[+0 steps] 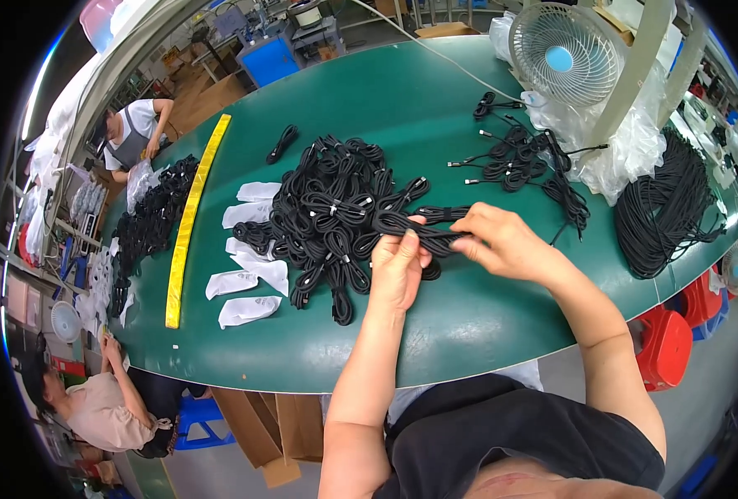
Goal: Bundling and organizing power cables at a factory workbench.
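A coiled black cable (423, 232) is stretched between my two hands above the green table. My left hand (398, 264) pinches the left part of the coil, thumb on top. On the right, my right hand (499, 241) has its fingers closed around the other end of the same coil. Just beyond and left of my hands lies a heap of coiled black cables (327, 195), several tied in bundles. White pouches (248, 310) lie along the left side of that heap.
A yellow strip (196, 224) divides the table, with more black cables (162, 200) past it. Loose cables (518, 158), a fan (564, 56) and a big black cable coil (668, 204) lie to the right. Two people sit at the left. Red stools (665, 348) stand at the right.
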`<action>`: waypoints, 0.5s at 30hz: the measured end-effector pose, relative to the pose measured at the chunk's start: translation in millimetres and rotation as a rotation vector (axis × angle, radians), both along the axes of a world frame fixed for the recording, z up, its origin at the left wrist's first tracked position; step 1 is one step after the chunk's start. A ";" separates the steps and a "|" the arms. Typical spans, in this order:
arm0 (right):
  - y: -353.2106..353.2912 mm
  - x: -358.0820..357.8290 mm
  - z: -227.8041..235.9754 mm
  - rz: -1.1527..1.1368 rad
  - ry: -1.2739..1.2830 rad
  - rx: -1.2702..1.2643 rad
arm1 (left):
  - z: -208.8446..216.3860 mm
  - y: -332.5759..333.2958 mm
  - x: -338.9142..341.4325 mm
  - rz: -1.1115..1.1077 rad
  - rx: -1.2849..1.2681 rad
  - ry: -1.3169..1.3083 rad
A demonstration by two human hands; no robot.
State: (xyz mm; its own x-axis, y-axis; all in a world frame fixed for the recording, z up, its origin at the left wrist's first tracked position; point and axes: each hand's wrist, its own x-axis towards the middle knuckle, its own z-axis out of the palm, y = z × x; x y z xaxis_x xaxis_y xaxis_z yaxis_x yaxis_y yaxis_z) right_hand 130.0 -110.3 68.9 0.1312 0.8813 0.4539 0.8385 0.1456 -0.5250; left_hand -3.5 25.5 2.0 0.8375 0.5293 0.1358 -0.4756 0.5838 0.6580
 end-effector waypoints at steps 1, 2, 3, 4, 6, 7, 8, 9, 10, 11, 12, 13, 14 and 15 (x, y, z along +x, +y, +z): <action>0.4 2.3 -2.0 -0.037 0.007 0.031 | 3.6 -0.2 0.6 0.062 0.017 0.015; 0.8 0.7 -3.0 -0.035 0.004 0.030 | 1.2 -1.8 1.2 0.064 0.016 0.011; 1.6 -3.6 -4.4 -0.057 -0.048 0.066 | -2.1 -4.4 1.7 0.025 0.003 0.014; 2.2 -8.0 -5.8 -0.079 -0.099 0.102 | -4.0 -6.8 2.3 -0.015 -0.008 0.017; 2.5 -12.2 -11.1 -0.078 -0.098 0.130 | -6.3 -9.8 3.2 0.008 0.062 0.077; 2.2 -12.1 -15.5 -0.078 -0.145 0.147 | -9.2 -11.5 3.3 0.010 0.133 0.153; 1.7 -11.5 -18.0 -0.077 -0.191 0.165 | -10.6 -12.8 3.6 0.012 0.203 0.230; 1.5 -10.9 -18.4 -0.085 -0.173 0.183 | -6.7 -14.7 3.3 0.042 0.190 0.208; 0.9 -11.7 -17.3 -0.089 -0.171 0.183 | -6.1 -13.8 4.3 0.079 0.114 0.133; 0.2 -13.7 -14.2 -0.075 -0.155 0.162 | -6.7 -11.0 4.6 0.102 0.114 0.098; -0.1 -15.8 -11.3 -0.062 -0.138 0.144 | -5.7 -8.8 4.6 0.123 0.117 0.063; -0.1 -16.6 -10.1 -0.068 -0.135 0.146 | -1.9 -10.6 4.3 0.123 0.091 0.076; 0.1 -17.2 -9.2 -0.090 -0.149 0.161 | -1.8 -11.2 4.5 0.118 0.093 0.079; 0.3 -16.7 -8.7 -0.108 -0.165 0.174 | -2.1 -12.4 5.0 0.121 0.114 0.079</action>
